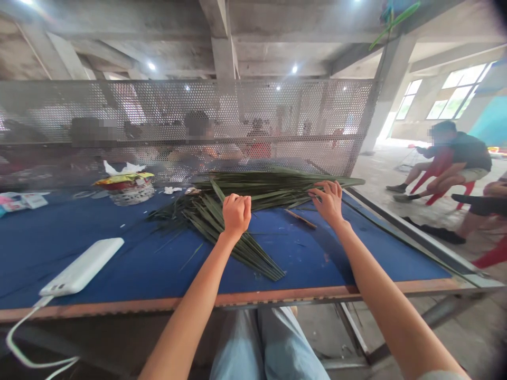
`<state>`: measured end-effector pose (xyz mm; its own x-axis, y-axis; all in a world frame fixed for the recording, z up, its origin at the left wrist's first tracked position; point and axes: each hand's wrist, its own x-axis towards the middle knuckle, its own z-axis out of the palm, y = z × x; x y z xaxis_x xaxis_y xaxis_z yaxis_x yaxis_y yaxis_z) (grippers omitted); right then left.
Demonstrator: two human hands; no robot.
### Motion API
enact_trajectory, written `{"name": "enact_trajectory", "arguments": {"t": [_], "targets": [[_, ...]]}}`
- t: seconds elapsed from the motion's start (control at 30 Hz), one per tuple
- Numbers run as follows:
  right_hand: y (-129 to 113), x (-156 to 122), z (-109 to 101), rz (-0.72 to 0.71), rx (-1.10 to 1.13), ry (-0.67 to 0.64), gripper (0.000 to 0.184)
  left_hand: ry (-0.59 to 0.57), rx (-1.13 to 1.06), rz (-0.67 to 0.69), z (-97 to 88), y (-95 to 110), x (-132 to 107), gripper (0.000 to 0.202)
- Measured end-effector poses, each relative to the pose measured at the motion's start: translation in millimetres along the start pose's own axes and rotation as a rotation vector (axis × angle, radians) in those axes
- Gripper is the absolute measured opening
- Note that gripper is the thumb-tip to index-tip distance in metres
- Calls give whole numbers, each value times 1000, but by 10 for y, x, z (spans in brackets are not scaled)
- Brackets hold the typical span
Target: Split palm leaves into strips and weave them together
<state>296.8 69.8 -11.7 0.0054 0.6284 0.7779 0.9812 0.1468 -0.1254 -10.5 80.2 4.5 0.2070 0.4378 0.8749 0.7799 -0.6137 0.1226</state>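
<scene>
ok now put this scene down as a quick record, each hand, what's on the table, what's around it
left hand: curled, over the long green leaves; grip unclear
right hand: fingers bent, by the leaves' right part; grip unclear
table: blue top
table, left side: white device, patterned container farther back
beyond table: perforated screen
off to right: seated person

A workshop around me, bare concrete ceiling (285,24) at twelve o'clock, perforated screen (158,108) at eleven, windows (455,97) at two, worktable (146,277) at six
</scene>
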Motion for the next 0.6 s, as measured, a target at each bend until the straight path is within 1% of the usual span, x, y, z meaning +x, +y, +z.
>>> {"name": "enact_trajectory", "arguments": {"t": [0.07,0.17,0.23,0.33,0.4,0.5,0.6], "targets": [[34,-22,52,43,8,18,31,-10,-5,0,4,4,-5,45],[95,-40,104,160,55,49,29,-19,-35,-6,15,7,-19,43],[175,-40,103,241,87,67,29,-29,-41,-6,21,6,-26,43],[372,-43,42,320,84,78,29,-44,-11,-7,25,2,-31,44],[537,-65,-25,359,45,63,29,-43,2,-6,28,-1,-33,45],[759,-129,-124,445,-55,-14,27,-47,4,-4,36,-1,-38,46],[878,-190,-175,515,-132,-62,25,-57,-6,-3,46,2,-43,46]]}}
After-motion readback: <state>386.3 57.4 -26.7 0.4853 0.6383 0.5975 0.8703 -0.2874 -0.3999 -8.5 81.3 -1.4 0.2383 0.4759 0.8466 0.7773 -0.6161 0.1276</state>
